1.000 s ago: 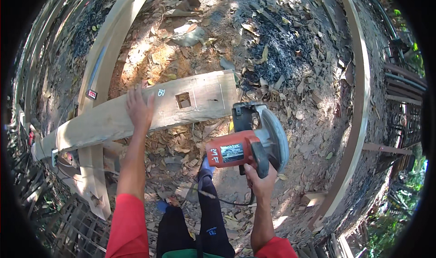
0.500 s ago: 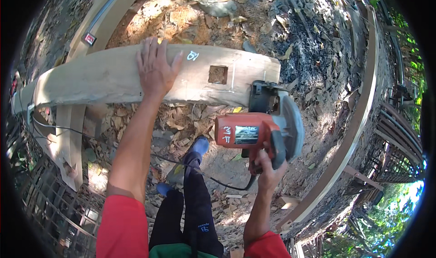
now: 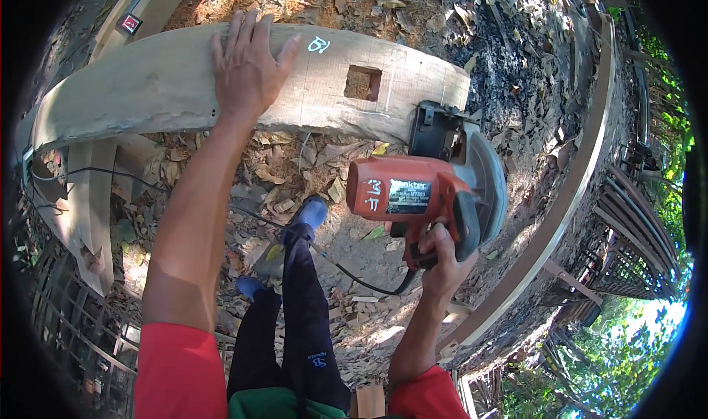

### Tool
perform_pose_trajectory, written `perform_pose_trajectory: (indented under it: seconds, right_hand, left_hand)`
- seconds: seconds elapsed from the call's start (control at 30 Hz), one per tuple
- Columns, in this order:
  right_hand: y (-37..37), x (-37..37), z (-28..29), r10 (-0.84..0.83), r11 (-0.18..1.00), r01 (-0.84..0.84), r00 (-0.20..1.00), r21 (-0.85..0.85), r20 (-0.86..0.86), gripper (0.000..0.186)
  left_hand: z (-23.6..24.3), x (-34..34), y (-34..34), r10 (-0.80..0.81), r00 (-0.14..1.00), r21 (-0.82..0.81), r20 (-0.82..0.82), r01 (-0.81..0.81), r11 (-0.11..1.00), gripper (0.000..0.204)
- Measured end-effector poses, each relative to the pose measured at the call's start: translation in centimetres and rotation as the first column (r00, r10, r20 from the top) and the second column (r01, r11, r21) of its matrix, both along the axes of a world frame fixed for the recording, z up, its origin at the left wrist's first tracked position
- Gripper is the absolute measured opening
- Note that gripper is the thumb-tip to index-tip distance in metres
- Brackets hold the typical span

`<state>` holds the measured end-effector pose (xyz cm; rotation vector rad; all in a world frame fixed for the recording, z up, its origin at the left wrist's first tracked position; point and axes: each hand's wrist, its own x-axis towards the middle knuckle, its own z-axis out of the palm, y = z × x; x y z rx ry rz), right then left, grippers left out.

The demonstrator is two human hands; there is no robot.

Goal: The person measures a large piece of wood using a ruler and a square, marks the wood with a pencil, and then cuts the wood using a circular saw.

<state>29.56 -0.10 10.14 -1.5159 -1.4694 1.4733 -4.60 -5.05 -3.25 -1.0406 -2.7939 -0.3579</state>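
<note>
A thick wooden beam (image 3: 169, 87) lies across the view, with a square hole (image 3: 363, 84) and pencil lines near its right end. My left hand (image 3: 249, 72) lies flat on top of it, fingers stretched out, left of a white handwritten mark. My right hand (image 3: 444, 260) is wrapped round the rear handle of a red circular saw (image 3: 402, 187). The saw's dark base plate (image 3: 434, 135) meets the beam's near edge close to the right end. A grey guard covers the blade, so I cannot tell whether it turns.
The saw's black cord (image 3: 361, 281) loops past my legs toward the left. Another timber (image 3: 91, 198) supports the beam's left part. A long plank (image 3: 564, 198) curves along the right. A red-and-black tape measure (image 3: 129, 25) sits on timber at upper left. Dry leaves (image 3: 273, 168) litter the ground.
The beam, the saw and the left hand all appear higher in the picture, as the view has shifted. Both hands keep their places on beam and saw; the saw looks barely moved against the wood.
</note>
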Motion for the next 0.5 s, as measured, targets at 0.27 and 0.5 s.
perform_pose_trajectory:
  seconds: [0.27, 0.5]
  right_hand:
    - [-0.45, 0.42, 0.05, 0.040, 0.999, -0.040, 0.999, 0.012, -0.011, 0.018]
    - [-0.43, -0.02, 0.37, 0.043, 0.999, -0.043, 0.999, 0.009, -0.002, 0.018]
  left_hand:
    - [-0.48, -0.05, 0.16, -0.004, 1.000, -0.027, -0.026, 0.003, 1.000, 0.067]
    - [-0.30, -0.16, 0.09, -0.001, 0.999, 0.013, -0.045, 0.002, 1.000, 0.065]
